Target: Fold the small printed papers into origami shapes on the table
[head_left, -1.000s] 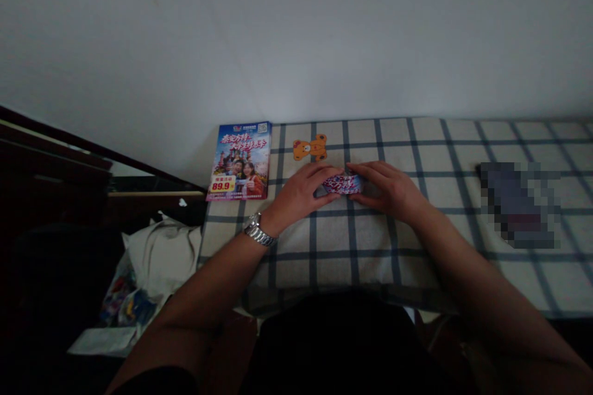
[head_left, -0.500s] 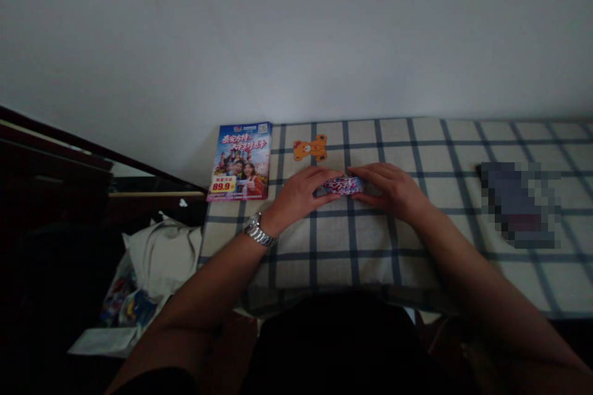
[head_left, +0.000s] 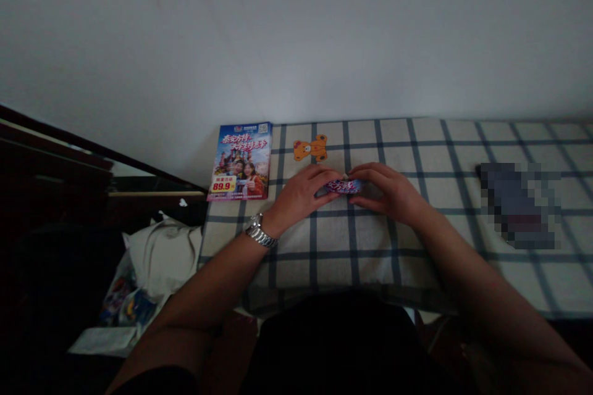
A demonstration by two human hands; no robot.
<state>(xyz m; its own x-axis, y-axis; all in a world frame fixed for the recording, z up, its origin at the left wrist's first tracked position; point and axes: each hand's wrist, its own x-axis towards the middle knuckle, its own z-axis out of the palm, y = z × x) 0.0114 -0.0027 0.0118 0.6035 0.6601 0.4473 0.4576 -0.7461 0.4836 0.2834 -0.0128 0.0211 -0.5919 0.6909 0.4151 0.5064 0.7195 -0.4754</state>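
head view: printed paper [head_left: 343, 187] is held between both hands at the centre of the checked cloth [head_left: 370, 265]; it shows as a narrow, bent strip, and contact with the cloth below cannot be determined. left hand [head_left: 303, 192] grips the nine o'clock end, thumb and fingers drawn narrow; right hand [head_left: 388, 191] grips the three o'clock end likewise. taking the printed paper as dial centre: bear figure [head_left: 310, 149] lies near at eleven o'clock; leaflet [head_left: 241, 154], marked 89.9, lies flat between nine and ten o'clock, at the cloth's edge by the wall [head_left: 296, 31]. metal watch [head_left: 260, 231] is worn on the left wrist, at eight o'clock. pale bag [head_left: 162, 253] sits beyond it, between eight and nine. dark object [head_left: 512, 200], pixelated and unidentifiable, lies well apart at three o'clock.
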